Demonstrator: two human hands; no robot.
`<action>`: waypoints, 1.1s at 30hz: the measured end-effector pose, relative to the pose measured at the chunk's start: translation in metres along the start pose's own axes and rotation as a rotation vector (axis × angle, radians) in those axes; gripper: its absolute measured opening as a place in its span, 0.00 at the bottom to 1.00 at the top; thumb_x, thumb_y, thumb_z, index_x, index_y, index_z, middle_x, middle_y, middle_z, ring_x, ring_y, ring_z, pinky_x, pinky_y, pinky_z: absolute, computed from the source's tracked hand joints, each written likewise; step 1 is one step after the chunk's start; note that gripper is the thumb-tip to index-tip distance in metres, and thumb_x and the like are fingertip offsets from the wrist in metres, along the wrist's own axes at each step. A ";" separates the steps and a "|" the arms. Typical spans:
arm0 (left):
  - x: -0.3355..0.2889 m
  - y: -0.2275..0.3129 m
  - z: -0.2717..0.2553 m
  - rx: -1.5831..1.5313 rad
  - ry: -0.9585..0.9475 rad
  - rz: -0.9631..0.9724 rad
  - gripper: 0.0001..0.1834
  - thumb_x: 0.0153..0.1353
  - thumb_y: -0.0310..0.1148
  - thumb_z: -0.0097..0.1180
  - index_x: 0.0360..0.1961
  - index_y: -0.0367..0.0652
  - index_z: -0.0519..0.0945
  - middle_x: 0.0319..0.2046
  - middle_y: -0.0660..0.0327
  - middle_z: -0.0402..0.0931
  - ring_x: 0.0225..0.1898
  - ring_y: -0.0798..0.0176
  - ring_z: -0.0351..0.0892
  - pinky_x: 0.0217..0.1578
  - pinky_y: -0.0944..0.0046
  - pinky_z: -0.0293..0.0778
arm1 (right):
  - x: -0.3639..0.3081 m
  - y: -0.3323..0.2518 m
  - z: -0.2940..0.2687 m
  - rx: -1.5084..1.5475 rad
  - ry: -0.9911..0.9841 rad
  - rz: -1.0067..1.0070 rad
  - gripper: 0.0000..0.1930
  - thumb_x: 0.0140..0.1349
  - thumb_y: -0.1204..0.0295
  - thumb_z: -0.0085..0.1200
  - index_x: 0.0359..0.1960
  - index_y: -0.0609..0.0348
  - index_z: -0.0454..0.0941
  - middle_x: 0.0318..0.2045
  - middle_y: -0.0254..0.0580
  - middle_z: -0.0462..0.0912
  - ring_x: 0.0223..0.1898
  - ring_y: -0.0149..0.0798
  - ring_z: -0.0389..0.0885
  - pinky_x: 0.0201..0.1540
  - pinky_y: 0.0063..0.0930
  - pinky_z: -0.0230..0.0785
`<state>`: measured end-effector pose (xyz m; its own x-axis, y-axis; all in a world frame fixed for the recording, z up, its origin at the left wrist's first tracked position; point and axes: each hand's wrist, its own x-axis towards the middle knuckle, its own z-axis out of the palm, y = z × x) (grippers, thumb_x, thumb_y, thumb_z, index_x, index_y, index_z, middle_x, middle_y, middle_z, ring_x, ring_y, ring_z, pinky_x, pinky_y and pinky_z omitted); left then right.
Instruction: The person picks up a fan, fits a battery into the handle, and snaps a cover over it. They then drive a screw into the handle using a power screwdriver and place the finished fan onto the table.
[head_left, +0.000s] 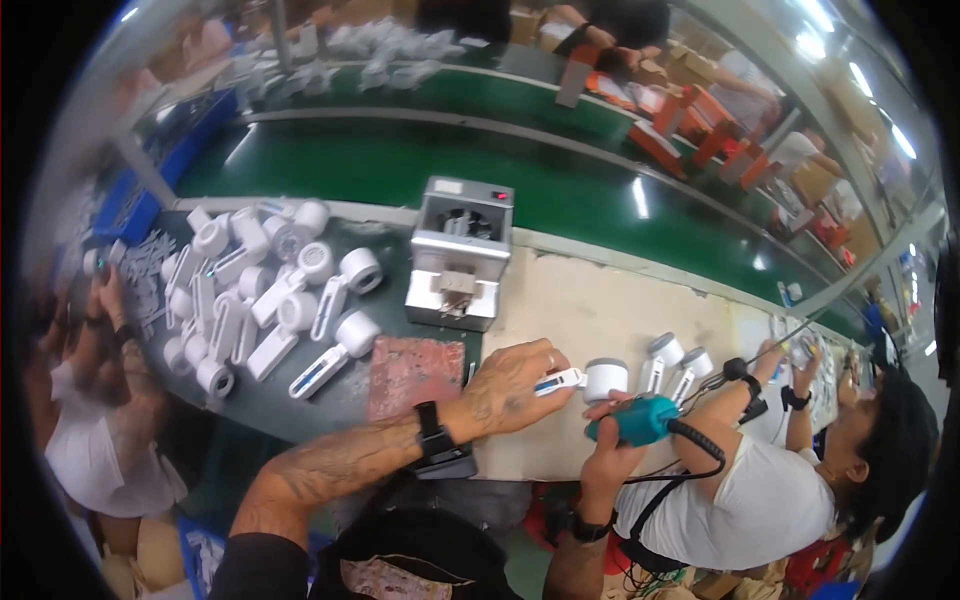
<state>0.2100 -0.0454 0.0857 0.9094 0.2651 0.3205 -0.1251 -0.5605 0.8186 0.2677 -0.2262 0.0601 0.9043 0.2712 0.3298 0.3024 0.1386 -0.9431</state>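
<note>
My left hand [515, 390] is closed around the handle of a white handheld device [605, 379]. Its round, grey-rimmed head points to the right, over the pale worktop. In my right hand [608, 455] is a teal electric screwdriver [645, 421] with a coiled black cable. The screwdriver is just below the device's head; whether its tip touches the device is hidden. Beyond my right hand lie two similar white devices [665, 350] on the worktop.
A heap of white devices [270, 340] covers the dark mat on the left, beside a reddish pad [415, 375]. A silver machine [460, 260] stands ahead, before the green conveyor belt [350, 165]. Co-workers sit close at right [740, 480] and left [100, 430].
</note>
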 end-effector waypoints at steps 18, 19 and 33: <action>-0.108 -0.072 -0.089 0.417 0.105 0.127 0.23 0.63 0.50 0.58 0.53 0.48 0.78 0.47 0.56 0.74 0.51 0.52 0.71 0.55 0.51 0.66 | 0.058 -0.041 0.202 0.270 -0.304 -0.125 0.23 0.69 0.53 0.55 0.45 0.66 0.73 0.21 0.35 0.71 0.23 0.30 0.71 0.27 0.26 0.67; -0.109 -0.073 -0.090 0.394 0.102 0.119 0.24 0.63 0.50 0.58 0.54 0.49 0.78 0.48 0.57 0.74 0.52 0.52 0.71 0.56 0.52 0.65 | 0.061 -0.035 0.215 0.280 -0.317 -0.149 0.21 0.70 0.56 0.55 0.44 0.66 0.74 0.21 0.36 0.71 0.23 0.31 0.71 0.27 0.26 0.67; -0.109 -0.075 -0.092 0.476 0.085 0.044 0.28 0.63 0.50 0.56 0.59 0.43 0.74 0.48 0.57 0.73 0.54 0.53 0.69 0.59 0.54 0.63 | 0.040 -0.029 0.210 0.276 -0.340 0.039 0.20 0.69 0.56 0.55 0.41 0.64 0.71 0.20 0.35 0.70 0.21 0.32 0.71 0.26 0.25 0.66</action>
<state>0.0842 0.0398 0.0335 0.8691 0.2854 0.4039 0.0510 -0.8641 0.5007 0.2315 -0.0190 0.1093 0.7487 0.5732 0.3331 0.1362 0.3588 -0.9234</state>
